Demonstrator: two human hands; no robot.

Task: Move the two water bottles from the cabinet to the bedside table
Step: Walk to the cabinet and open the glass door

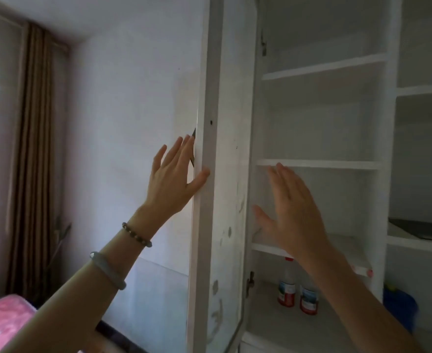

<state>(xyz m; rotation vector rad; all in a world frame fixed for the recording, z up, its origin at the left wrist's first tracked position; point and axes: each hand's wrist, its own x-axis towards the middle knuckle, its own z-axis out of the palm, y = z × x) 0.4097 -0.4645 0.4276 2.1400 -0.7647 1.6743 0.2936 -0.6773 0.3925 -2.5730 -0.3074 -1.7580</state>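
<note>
Two water bottles with red and blue labels stand side by side on a low shelf of the white cabinet (319, 164). The left bottle (287, 285) shows its red cap; the right bottle (309, 299) is partly hidden behind my right forearm. My left hand (175, 175) holds the edge of the open cabinet door (209, 200), thumb on the front, fingers behind. My right hand (291, 212) is raised flat with fingers apart in front of the middle shelves, above the bottles, holding nothing.
The open door stands between my hands. A dark flat object (423, 229) lies on a shelf in the right compartment, and something blue (398, 307) sits below it. A pink bed (1, 322) is at lower left, a brown curtain (34, 149) beyond it.
</note>
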